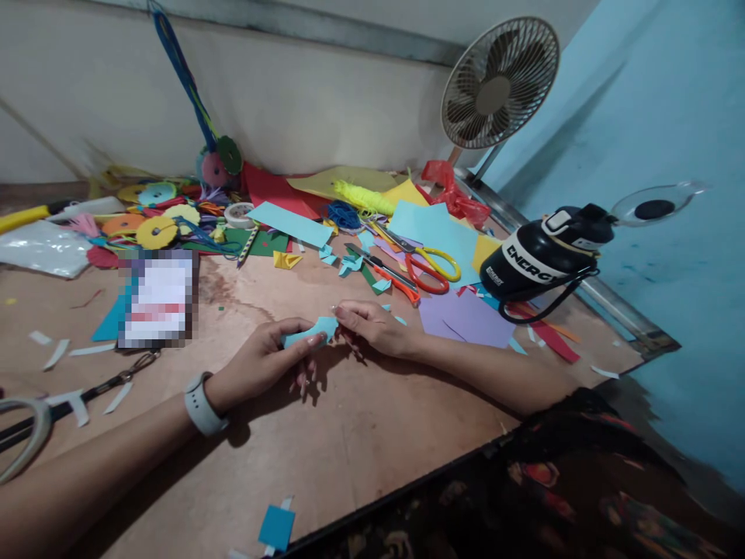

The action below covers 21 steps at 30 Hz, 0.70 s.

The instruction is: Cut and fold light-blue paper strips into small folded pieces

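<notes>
A small light blue paper piece [310, 334] is held above the middle of the table. My left hand [273, 357], with a pale watch on its wrist, grips this paper between thumb and fingers. At the paper's right end is my right hand [368, 324], its thumb and forefinger pinched at the edge; part of the grip is hidden. Just beyond the hands lie a cutter [384, 272], scissors with red and yellow handles [427, 268] and small light blue scraps [351, 265]. A folded yellow paper piece [286, 260] rests behind my left hand.
A black bottle [524, 260] stands at the right, a fan [493, 93] behind it. Coloured sheets, yarn and round paper pieces [157, 232] line the back. A blurred-out rectangular item [157, 299] and a tape roll [35, 435] are at the left.
</notes>
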Available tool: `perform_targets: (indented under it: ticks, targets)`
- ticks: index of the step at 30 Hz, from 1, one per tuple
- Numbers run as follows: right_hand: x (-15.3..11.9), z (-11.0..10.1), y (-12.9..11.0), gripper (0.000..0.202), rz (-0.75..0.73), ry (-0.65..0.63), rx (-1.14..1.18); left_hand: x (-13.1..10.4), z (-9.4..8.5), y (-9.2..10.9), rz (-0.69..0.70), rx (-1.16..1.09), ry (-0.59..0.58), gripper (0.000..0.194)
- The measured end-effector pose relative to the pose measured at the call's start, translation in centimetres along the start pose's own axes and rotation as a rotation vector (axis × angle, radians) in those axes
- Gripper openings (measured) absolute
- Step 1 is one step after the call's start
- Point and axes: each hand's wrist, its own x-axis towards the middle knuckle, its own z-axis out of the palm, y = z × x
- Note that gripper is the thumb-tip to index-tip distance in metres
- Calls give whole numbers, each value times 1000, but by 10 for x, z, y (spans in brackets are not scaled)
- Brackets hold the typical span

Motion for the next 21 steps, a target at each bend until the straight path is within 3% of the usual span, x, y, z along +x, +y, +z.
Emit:
perform_targets:
  ticks: [5, 13, 18, 21]
  targets:
    - [-3, 4, 7, 40, -4, -1, 8, 1, -1, 0, 20, -4, 18, 38]
    - [-5, 6, 7, 38, 6, -123, 95, 0, 1, 3, -16, -15, -23, 41]
    - [-6, 5, 9, 32, -151, 140, -452, -1, 2, 5, -20, -46, 18, 44]
    - [-7, 5, 12, 35, -253, 190, -745, -1, 2, 6, -45, -50, 10, 49]
